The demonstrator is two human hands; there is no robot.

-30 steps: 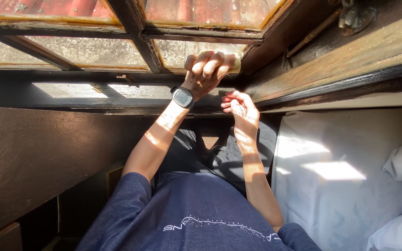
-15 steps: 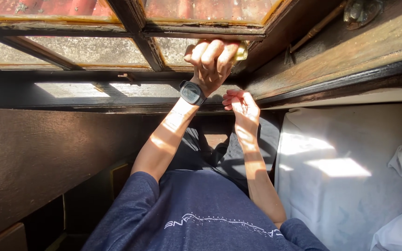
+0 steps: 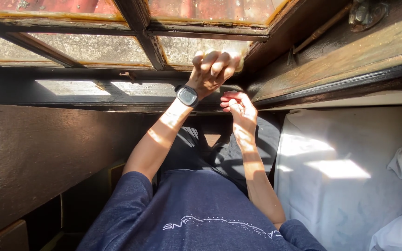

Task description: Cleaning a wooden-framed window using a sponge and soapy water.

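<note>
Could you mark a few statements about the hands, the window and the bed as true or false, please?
1. The left hand presses against the window pane. True.
2. A black watch sits on the right wrist. False: it is on the left wrist.
3. The right hand is below the left one, near the wooden frame. True.
4. The bed sheet lies fully in shade. False: patches of sunlight fall on it.
5. The person wears a red shirt. False: the shirt is dark blue.

Your left hand (image 3: 212, 69) reaches up on an outstretched arm, fingers curled, while your right hand (image 3: 239, 108) hovers lower, seemingly loosely pinched.
</note>
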